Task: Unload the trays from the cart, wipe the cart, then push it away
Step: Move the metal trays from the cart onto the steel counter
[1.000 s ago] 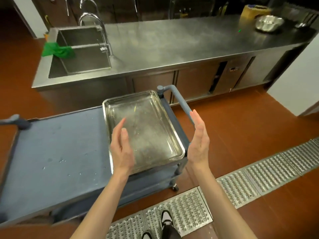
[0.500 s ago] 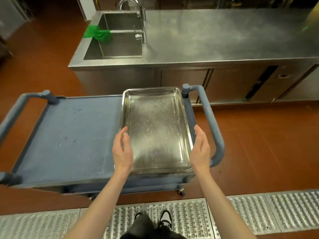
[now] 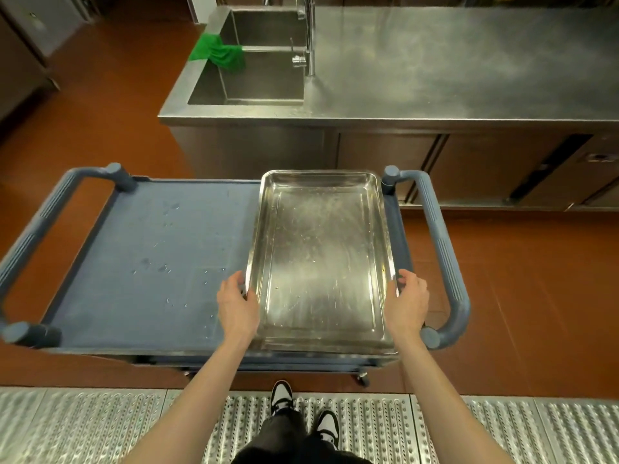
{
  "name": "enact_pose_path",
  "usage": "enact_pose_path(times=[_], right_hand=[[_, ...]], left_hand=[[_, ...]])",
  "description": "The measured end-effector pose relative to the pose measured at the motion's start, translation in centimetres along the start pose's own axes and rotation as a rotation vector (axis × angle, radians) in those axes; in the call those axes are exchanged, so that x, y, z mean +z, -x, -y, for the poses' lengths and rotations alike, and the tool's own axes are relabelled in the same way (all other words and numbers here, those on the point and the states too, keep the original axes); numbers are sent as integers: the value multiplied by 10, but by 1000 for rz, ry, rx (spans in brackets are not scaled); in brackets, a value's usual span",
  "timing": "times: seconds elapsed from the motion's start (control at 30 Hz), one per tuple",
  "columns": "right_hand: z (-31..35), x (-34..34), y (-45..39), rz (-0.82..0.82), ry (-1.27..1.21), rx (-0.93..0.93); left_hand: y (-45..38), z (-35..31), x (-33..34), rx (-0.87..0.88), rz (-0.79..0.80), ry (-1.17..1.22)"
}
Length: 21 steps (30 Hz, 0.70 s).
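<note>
A steel tray [image 3: 318, 259], empty and smeared, lies on the right half of the blue cart's top shelf [image 3: 150, 262]. My left hand [image 3: 236, 304] grips the tray's left rim near its front corner, fingers curled over the edge. My right hand [image 3: 407, 301] grips the right rim opposite, fingers hooked round it. The tray rests flat on the cart. Water drops dot the bare left half of the shelf.
Past the cart runs a steel counter [image 3: 452, 68] with a sink [image 3: 254, 78], a tap [image 3: 308, 31] and a green cloth [image 3: 219, 53] draped over the sink's divider. Cart handles [image 3: 442, 252] stick out at both ends. I stand on metal floor grating [image 3: 100, 426]; red floor surrounds.
Both hands have closed in from hovering over the tray's sides and now clasp its rims. The view has swung to face the cart squarely.
</note>
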State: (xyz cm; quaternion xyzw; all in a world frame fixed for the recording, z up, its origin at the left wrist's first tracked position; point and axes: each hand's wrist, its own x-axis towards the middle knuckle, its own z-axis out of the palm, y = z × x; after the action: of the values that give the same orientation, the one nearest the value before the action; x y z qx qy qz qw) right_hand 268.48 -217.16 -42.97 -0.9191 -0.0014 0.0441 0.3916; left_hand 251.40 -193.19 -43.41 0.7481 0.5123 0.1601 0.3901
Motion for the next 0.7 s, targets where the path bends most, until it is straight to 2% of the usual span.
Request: enact_pose_path(times=[0.4,0.7], right_hand=[[-3,7,-22,82,232,57],[5,5,-27,185,371,82]], left_hand=[[-19,-10,3,-102,58,-243],[-29,-25,0,-188,173,-398]])
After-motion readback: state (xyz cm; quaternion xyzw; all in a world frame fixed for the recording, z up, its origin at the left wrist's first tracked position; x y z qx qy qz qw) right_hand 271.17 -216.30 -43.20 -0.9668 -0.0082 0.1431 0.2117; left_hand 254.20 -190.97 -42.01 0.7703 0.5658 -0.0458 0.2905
